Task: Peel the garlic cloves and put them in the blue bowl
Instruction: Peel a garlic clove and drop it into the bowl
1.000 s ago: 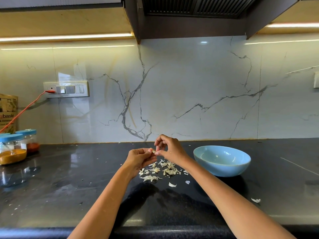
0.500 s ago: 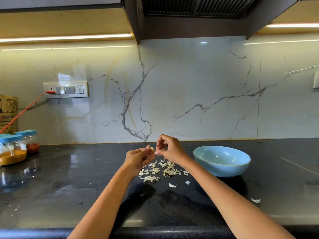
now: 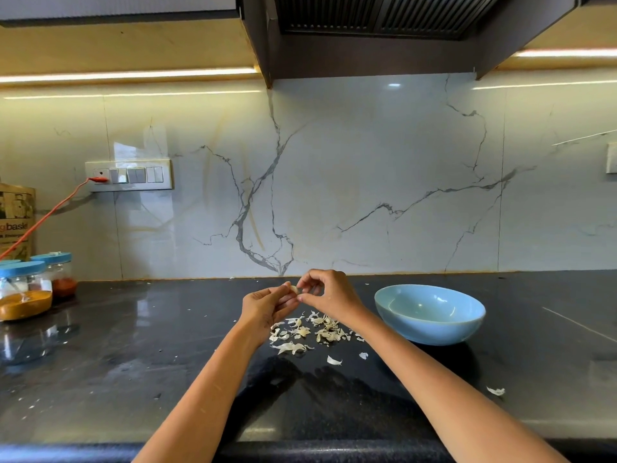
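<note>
Fingers (image 3: pixel 302 285) of both hands pinch one pale garlic clove (image 3: pixel 294 289) above the glossy black stone table (image 3: pixel 133 362); left hand (image 3: pixel 265 307) and right hand (image 3: pixel 329 292) meet there. Right of them sits the smooth round blue bowl (image 3: pixel 429 314), seemingly empty. Papery peels (image 3: pixel 307 332) lie beneath. A brown bag (image 3: pixel 16 222) reads "basket"

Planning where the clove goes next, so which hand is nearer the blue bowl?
Right. The right hand is just left of the round light-blue ceramic bowl, a short gap away; the left hand lies farther left, beyond it.
</note>
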